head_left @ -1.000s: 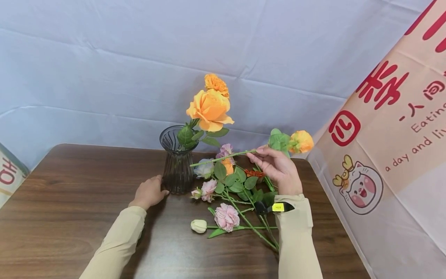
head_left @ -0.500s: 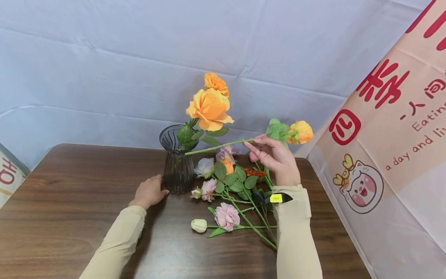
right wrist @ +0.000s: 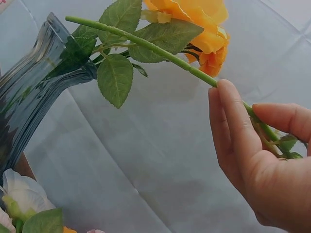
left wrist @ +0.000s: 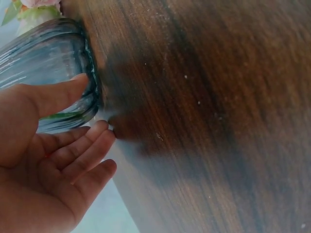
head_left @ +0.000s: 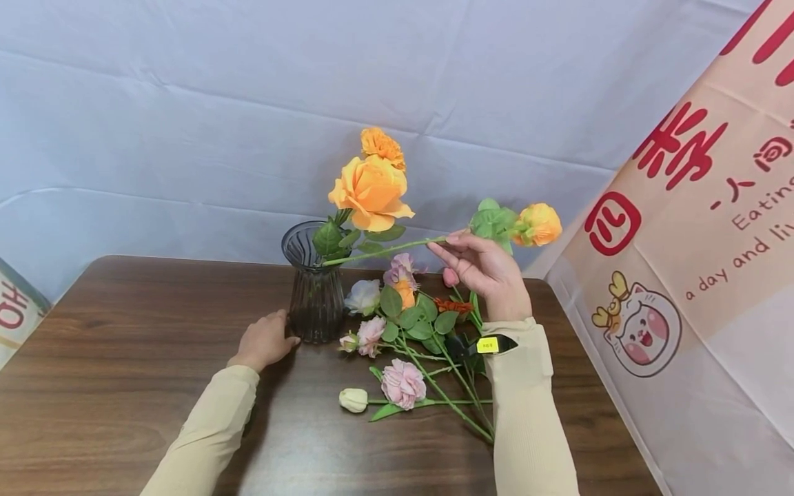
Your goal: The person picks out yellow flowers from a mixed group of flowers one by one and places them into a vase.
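A ribbed grey glass vase [head_left: 318, 303] stands upright on the table, holding a large orange rose [head_left: 372, 193] and a ruffled orange flower [head_left: 382, 146]. My left hand [head_left: 263, 342] holds the vase low on its left side; in the left wrist view the thumb [left wrist: 63, 97] lies across the glass near the base. My right hand [head_left: 486, 272] pinches the green stem of a yellow-orange flower [head_left: 538, 224] between thumb and fingers. That stem [right wrist: 146, 44] slopes toward the vase, its bare end overlapping the rim in the head view and just above the mouth in the right wrist view.
Several loose flowers lie right of the vase: a white-blue bloom [head_left: 363, 297], pink blooms [head_left: 403, 384], a cream tulip [head_left: 353, 400] and a rust-red flower [head_left: 455, 305], stems crossing under my right forearm. Pale cloth [head_left: 186, 138] hangs behind the table; a printed banner [head_left: 695, 227] is at the right.
My right hand has risen and moved slightly left with the flower, bringing the stem's bare end up to the vase rim. The left hand stays at the vase.
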Demonstrator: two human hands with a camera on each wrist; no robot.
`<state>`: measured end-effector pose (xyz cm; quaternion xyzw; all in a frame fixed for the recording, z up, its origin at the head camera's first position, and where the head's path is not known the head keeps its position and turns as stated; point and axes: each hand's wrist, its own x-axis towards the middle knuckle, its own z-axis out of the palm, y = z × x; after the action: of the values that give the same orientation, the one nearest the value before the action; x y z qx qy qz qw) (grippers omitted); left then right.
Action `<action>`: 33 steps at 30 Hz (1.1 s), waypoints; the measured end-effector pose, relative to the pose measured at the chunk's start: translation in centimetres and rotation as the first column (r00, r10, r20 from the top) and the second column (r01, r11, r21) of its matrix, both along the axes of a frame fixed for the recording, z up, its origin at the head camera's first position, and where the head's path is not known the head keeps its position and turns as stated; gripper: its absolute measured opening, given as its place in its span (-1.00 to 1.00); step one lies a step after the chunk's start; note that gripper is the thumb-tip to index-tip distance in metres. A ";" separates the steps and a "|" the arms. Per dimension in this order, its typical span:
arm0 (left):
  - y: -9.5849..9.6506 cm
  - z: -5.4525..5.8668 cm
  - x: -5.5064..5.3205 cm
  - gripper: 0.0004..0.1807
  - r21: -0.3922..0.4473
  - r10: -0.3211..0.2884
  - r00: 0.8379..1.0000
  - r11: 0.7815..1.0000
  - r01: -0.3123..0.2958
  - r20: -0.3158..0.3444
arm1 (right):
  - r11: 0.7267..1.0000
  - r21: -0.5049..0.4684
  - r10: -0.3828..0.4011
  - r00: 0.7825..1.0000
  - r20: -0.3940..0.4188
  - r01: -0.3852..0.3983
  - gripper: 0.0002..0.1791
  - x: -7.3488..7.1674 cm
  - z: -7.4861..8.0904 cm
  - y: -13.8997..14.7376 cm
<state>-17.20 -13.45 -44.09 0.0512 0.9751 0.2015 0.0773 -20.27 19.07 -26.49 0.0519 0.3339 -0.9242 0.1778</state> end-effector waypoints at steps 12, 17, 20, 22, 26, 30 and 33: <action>0.0 0.1 -0.1 -0.32 -0.006 0.000 1.000 1.000 0.000 -0.010 | 0.999 0.021 -0.028 0.999 -0.029 0.029 -0.66 -0.1 0.1 -1.0; 0.1 -0.1 -0.1 -0.32 -0.009 0.003 1.000 1.000 -0.003 -0.015 | 0.998 0.047 -0.030 0.998 -0.049 0.032 -0.67 0.0 0.2 -1.2; 0.1 -0.1 -0.1 -0.32 -0.008 0.004 1.000 1.000 -0.004 -0.014 | 0.998 0.063 -0.017 0.996 -0.084 0.022 -0.67 -0.1 0.3 -1.3; 0.1 -0.1 -0.1 -0.32 -0.007 0.005 1.000 1.000 -0.005 -0.012 | 0.997 0.080 -0.011 0.994 -0.106 0.019 -0.66 -0.1 0.5 -1.4; 0.1 -0.1 0.0 -0.32 -0.008 0.005 1.000 1.000 -0.005 -0.009 | 0.994 0.110 -0.008 0.995 -0.096 0.018 -0.67 -0.1 1.2 -1.6; 0.0 -0.1 0.0 -0.31 -0.010 0.004 1.000 1.000 -0.004 -0.009 | 0.989 0.144 -0.006 0.998 -0.059 0.015 -0.72 0.0 2.1 -1.7; 0.0 0.0 0.0 -0.31 -0.010 0.003 1.000 1.000 -0.003 -0.009 | 0.987 0.163 -0.006 0.999 -0.043 0.013 -0.74 0.0 2.6 -1.8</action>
<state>-17.21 -13.42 -44.09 0.0503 0.9765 0.1965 0.0730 -20.32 17.26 -23.84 0.0484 0.4118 -0.8956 0.1613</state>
